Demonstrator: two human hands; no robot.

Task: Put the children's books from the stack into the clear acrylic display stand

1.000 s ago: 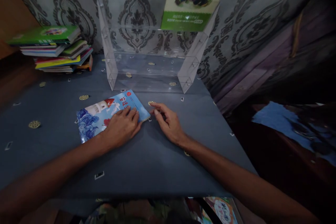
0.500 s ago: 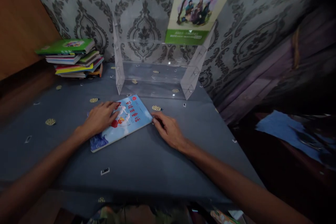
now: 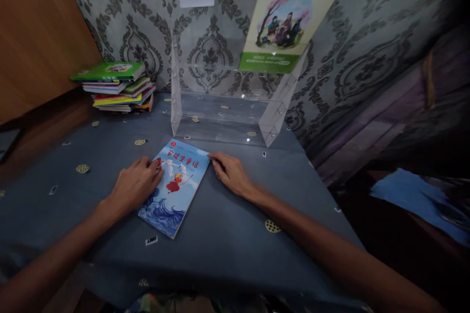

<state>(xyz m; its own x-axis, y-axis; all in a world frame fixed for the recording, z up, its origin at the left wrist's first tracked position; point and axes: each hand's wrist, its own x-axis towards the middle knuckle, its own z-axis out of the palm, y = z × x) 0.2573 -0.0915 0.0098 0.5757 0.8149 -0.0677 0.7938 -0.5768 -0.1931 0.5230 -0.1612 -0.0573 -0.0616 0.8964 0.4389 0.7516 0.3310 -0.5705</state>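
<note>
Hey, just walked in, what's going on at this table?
A person's left hand rests over the left edge of a blue book lying flat on the table, cover up. The right hand is at the book's far right corner. Behind it stands a clear rack with a green-and-cream book in it; a stack of books sits to the left.

A table [image 3: 227, 249] carries everything, draped in a blue-grey cloth [image 3: 293, 176] printed with yellow dotted ovals and little lettered labels. Near its middle a thin book [image 3: 179, 198] lies flat and slantwise, its blue cover facing up. Behind the book, apart from it, a clear plastic stand [image 3: 278, 115] rests upright toward the far side. At the far left sits an uneven stack of books [image 3: 119, 89], a green one on top. The cloth's left border is blurred, so where it ends is hard to tell.
</note>
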